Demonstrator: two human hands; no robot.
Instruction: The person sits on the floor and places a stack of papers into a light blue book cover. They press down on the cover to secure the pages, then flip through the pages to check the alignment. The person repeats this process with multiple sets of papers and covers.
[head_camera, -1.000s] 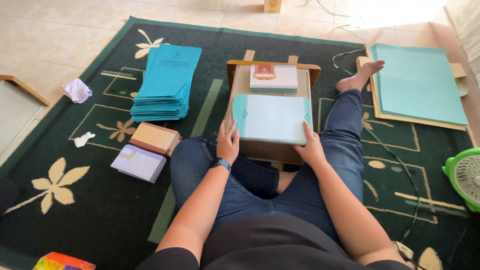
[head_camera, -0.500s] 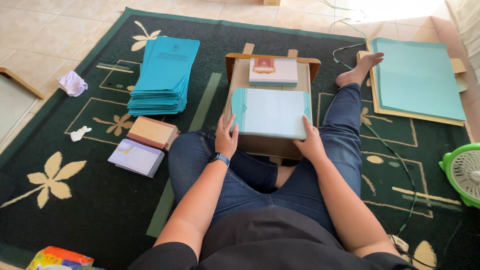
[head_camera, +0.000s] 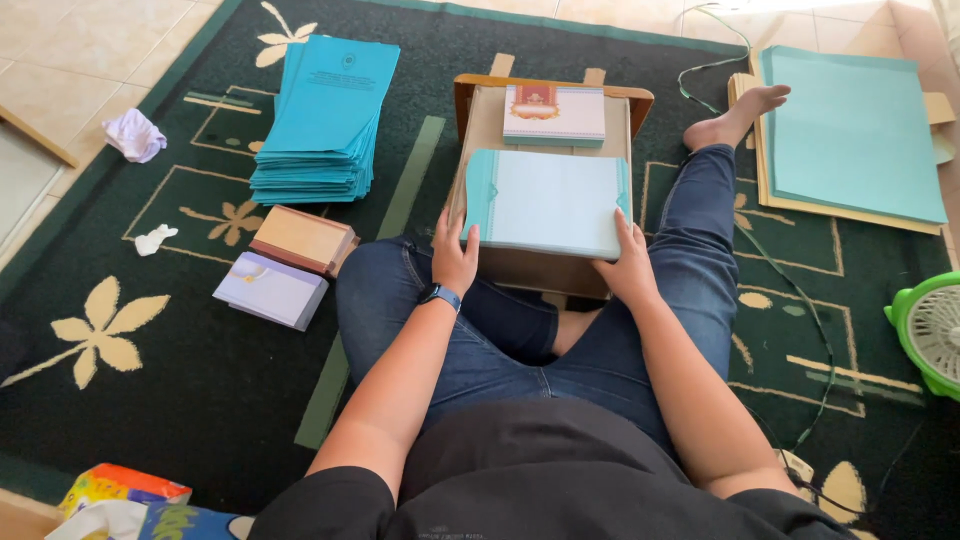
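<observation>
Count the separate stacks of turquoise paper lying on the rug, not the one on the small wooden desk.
2. A tall stack of printed turquoise booklets lies at upper left, and a stack of large plain turquoise sheets lies on cardboard at upper right, beside the foot. None seem hidden.
</observation>
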